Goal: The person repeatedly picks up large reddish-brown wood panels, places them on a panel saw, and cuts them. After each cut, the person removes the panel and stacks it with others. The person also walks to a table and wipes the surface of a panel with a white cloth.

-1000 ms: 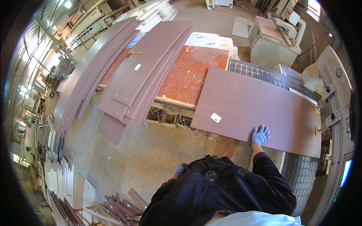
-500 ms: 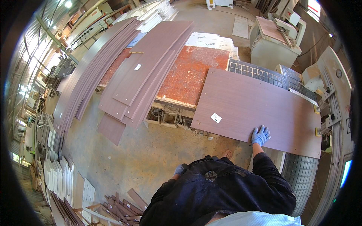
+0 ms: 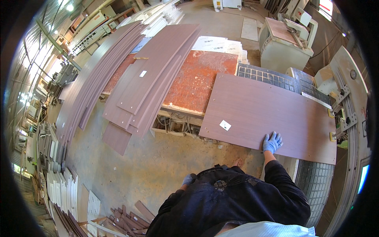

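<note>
The fingers (image 3: 276, 137) of the right hand (image 3: 272, 142), in a blue glove, are spread wide and pressed flat on the near edge of a large brown board (image 3: 268, 110), gripping nothing. The board lies flat on the table (image 3: 316, 179), overhanging a rust-red slab (image 3: 199, 77). The left hand (image 3: 188, 179), also gloved, hangs by the dark jacket; whether its fingers are closed cannot be told. Long brown panels (image 3: 154, 75) are stacked further left.
</note>
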Action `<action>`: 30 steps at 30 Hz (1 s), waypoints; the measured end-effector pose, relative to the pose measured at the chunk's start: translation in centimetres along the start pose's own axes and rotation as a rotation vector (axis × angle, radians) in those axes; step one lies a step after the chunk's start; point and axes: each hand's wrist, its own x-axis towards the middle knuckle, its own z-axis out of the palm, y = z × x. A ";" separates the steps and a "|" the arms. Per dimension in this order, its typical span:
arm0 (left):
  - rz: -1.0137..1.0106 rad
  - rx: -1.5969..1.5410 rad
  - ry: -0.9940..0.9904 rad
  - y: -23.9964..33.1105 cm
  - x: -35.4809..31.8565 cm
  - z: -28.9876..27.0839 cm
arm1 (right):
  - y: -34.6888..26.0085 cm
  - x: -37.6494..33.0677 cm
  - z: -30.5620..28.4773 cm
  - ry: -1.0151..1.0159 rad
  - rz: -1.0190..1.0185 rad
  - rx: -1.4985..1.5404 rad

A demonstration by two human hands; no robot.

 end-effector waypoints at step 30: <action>0.082 -0.849 -0.439 11.0 12.6 0.6 | 11.9 -2.0 5.4 0.455 0.908 1.059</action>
